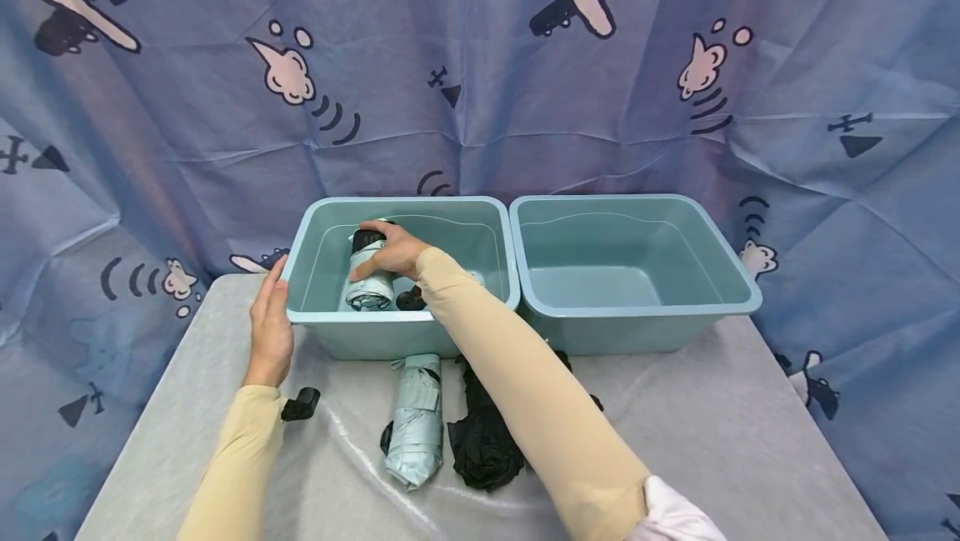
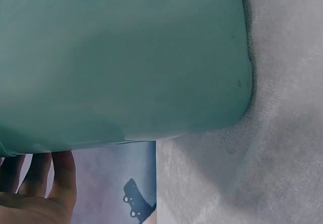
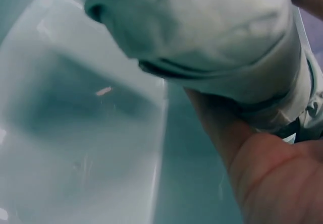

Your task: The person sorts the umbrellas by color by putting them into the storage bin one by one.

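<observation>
Inside the left bin, my right hand grips a pale green folded umbrella with a black end. The right wrist view shows the thumb along the side of this umbrella, above the bin floor. My left hand rests against the bin's left side, fingers extended up to the rim; in the left wrist view its fingers touch the bin edge. In front of the bin lie a second pale green folded umbrella and a crumpled black umbrella, partly hidden under my right forearm.
A matching right bin stands beside the left one, rims nearly touching. Both stand on a grey cloth-covered table. A blue patterned curtain hangs close behind. Small black cameras sit at both wrists.
</observation>
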A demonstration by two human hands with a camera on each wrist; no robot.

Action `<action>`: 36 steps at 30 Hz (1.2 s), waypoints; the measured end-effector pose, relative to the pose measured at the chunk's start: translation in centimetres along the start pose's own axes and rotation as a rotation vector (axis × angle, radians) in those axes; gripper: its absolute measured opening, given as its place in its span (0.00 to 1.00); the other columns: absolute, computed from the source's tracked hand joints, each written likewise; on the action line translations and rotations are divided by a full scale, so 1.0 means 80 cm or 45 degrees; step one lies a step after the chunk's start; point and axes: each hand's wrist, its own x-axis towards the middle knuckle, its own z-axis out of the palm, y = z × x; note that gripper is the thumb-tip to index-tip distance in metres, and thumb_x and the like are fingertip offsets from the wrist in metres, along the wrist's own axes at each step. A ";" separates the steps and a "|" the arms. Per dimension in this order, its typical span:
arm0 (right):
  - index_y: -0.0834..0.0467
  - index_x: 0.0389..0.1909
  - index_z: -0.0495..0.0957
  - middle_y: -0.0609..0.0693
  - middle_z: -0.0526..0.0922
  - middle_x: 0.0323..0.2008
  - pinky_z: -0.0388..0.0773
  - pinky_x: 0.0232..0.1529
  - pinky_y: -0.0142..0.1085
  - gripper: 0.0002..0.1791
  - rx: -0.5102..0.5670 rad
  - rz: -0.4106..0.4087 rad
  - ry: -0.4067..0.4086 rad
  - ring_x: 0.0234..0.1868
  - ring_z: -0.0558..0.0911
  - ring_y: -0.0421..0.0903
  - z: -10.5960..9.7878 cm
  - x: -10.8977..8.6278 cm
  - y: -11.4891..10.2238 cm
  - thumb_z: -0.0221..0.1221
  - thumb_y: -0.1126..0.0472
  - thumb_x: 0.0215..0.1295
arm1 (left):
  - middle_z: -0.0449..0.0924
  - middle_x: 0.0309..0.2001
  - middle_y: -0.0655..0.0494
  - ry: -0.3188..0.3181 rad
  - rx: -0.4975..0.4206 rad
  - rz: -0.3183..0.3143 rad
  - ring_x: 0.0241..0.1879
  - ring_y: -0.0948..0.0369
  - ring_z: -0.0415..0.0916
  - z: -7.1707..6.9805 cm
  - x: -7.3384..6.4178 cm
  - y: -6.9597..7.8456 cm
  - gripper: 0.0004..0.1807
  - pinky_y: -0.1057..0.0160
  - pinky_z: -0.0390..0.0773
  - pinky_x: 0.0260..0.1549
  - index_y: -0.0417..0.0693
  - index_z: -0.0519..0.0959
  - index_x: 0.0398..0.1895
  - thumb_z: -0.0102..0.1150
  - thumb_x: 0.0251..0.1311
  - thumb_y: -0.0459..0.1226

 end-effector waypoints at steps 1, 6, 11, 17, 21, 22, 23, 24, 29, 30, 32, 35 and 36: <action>0.49 0.80 0.58 0.55 0.57 0.76 0.77 0.51 0.45 0.54 0.006 -0.001 0.001 0.55 0.76 0.53 0.002 0.001 -0.001 0.74 0.72 0.54 | 0.61 0.76 0.49 -0.003 -0.004 0.000 0.71 0.52 0.59 0.001 0.000 0.000 0.27 0.51 0.59 0.70 0.50 0.59 0.80 0.32 0.82 0.42; 0.49 0.79 0.58 0.56 0.59 0.74 0.78 0.49 0.44 0.54 0.022 -0.002 -0.004 0.50 0.77 0.52 0.011 0.008 -0.003 0.74 0.72 0.54 | 0.60 0.77 0.51 -0.018 0.010 -0.008 0.73 0.52 0.57 0.001 -0.001 0.000 0.27 0.48 0.57 0.71 0.53 0.58 0.80 0.32 0.82 0.44; 0.47 0.79 0.59 0.57 0.62 0.72 0.78 0.49 0.46 0.54 0.051 0.011 -0.005 0.50 0.77 0.51 0.020 0.015 -0.005 0.74 0.72 0.54 | 0.59 0.77 0.50 -0.013 -0.011 -0.004 0.73 0.51 0.57 0.000 0.000 0.000 0.27 0.49 0.56 0.72 0.52 0.58 0.80 0.32 0.82 0.43; 0.47 0.79 0.59 0.57 0.62 0.72 0.79 0.51 0.49 0.54 0.074 0.029 -0.011 0.49 0.78 0.52 0.030 0.023 -0.006 0.75 0.71 0.53 | 0.58 0.77 0.50 -0.010 -0.012 -0.008 0.73 0.52 0.56 -0.001 0.001 -0.002 0.27 0.51 0.55 0.72 0.51 0.58 0.80 0.32 0.82 0.42; 0.47 0.79 0.60 0.56 0.59 0.74 0.79 0.53 0.49 0.53 0.079 0.031 -0.022 0.51 0.78 0.52 0.037 0.027 -0.007 0.75 0.71 0.53 | 0.58 0.77 0.50 -0.018 -0.034 0.006 0.74 0.52 0.56 -0.001 0.002 -0.003 0.27 0.51 0.55 0.72 0.49 0.58 0.80 0.32 0.82 0.41; 0.47 0.79 0.60 0.56 0.59 0.75 0.79 0.53 0.49 0.53 0.081 0.031 -0.026 0.51 0.78 0.52 0.038 0.028 -0.007 0.75 0.71 0.53 | 0.58 0.77 0.50 -0.018 -0.036 0.011 0.74 0.52 0.55 -0.001 0.002 -0.004 0.27 0.51 0.55 0.73 0.49 0.58 0.80 0.32 0.82 0.40; 0.47 0.79 0.60 0.55 0.59 0.75 0.79 0.53 0.49 0.53 0.085 0.031 -0.029 0.51 0.78 0.52 0.039 0.029 -0.008 0.75 0.71 0.54 | 0.58 0.77 0.50 -0.019 -0.032 0.014 0.74 0.52 0.55 -0.001 0.002 -0.004 0.27 0.51 0.55 0.73 0.49 0.58 0.80 0.32 0.82 0.40; 0.47 0.79 0.60 0.55 0.58 0.75 0.79 0.53 0.49 0.53 0.088 0.030 -0.033 0.52 0.78 0.51 0.041 0.029 -0.008 0.75 0.71 0.54 | 0.58 0.77 0.50 -0.020 -0.031 0.017 0.74 0.52 0.55 -0.001 0.002 -0.004 0.27 0.51 0.55 0.73 0.49 0.58 0.80 0.32 0.82 0.40; 0.48 0.79 0.60 0.55 0.56 0.77 0.78 0.56 0.49 0.52 0.125 0.037 -0.049 0.53 0.78 0.52 0.045 0.032 -0.008 0.73 0.72 0.55 | 0.58 0.77 0.50 -0.026 -0.015 0.024 0.74 0.52 0.55 -0.001 0.002 -0.003 0.27 0.48 0.55 0.72 0.50 0.58 0.80 0.31 0.82 0.41; 0.48 0.79 0.60 0.55 0.56 0.77 0.78 0.56 0.50 0.52 0.132 0.039 -0.050 0.54 0.78 0.53 0.045 0.032 -0.008 0.73 0.72 0.55 | 0.58 0.77 0.50 -0.028 -0.018 0.026 0.74 0.51 0.55 -0.001 0.002 -0.003 0.27 0.47 0.54 0.72 0.50 0.58 0.80 0.31 0.82 0.41; 0.48 0.79 0.60 0.54 0.55 0.77 0.77 0.58 0.51 0.52 0.136 0.043 -0.051 0.56 0.78 0.54 0.046 0.033 -0.008 0.73 0.73 0.55 | 0.58 0.77 0.50 -0.033 -0.021 0.033 0.74 0.51 0.55 -0.001 0.002 -0.003 0.27 0.47 0.54 0.72 0.49 0.57 0.80 0.31 0.82 0.41; 0.48 0.78 0.60 0.54 0.55 0.77 0.75 0.60 0.52 0.52 0.131 0.039 -0.057 0.61 0.76 0.55 0.047 0.035 -0.007 0.73 0.73 0.55 | 0.58 0.77 0.49 -0.037 -0.024 0.040 0.75 0.51 0.55 -0.002 0.002 -0.004 0.27 0.47 0.54 0.73 0.48 0.57 0.80 0.31 0.82 0.40; 0.48 0.78 0.60 0.54 0.55 0.77 0.75 0.60 0.53 0.52 0.129 0.038 -0.058 0.62 0.75 0.56 0.048 0.035 -0.007 0.73 0.74 0.55 | 0.58 0.77 0.49 -0.038 -0.027 0.042 0.75 0.51 0.54 -0.002 0.002 -0.004 0.27 0.47 0.53 0.73 0.48 0.57 0.80 0.31 0.82 0.40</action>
